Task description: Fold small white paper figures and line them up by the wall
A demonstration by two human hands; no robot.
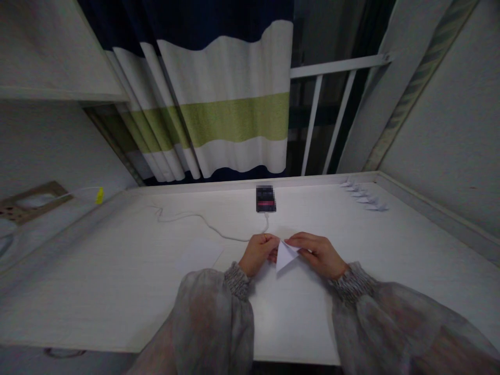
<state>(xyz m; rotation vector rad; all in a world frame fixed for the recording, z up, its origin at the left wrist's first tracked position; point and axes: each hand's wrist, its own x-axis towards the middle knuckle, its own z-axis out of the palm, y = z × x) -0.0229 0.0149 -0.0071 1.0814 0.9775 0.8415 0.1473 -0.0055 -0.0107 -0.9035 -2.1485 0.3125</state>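
Observation:
Between my two hands is a folded piece of white paper (286,255), with a pointed triangular flap hanging downward. My left hand (258,254) pinches its upper left edge between thumb and fingers. On the other side, my right hand (318,255) is closed on the paper's upper right part, its fingers bent over the fold. Both hands are just above the white desk, near its middle. Part of the paper lies hidden behind the fingers.
A phone (266,199) lies beyond my hands, its white cable (211,226) running left. Several folded paper pieces (363,198) stand in a row at the back right. White paper sheets (201,254) lie on the desk (97,291) by my left sleeve. A curtain (234,114) hangs behind.

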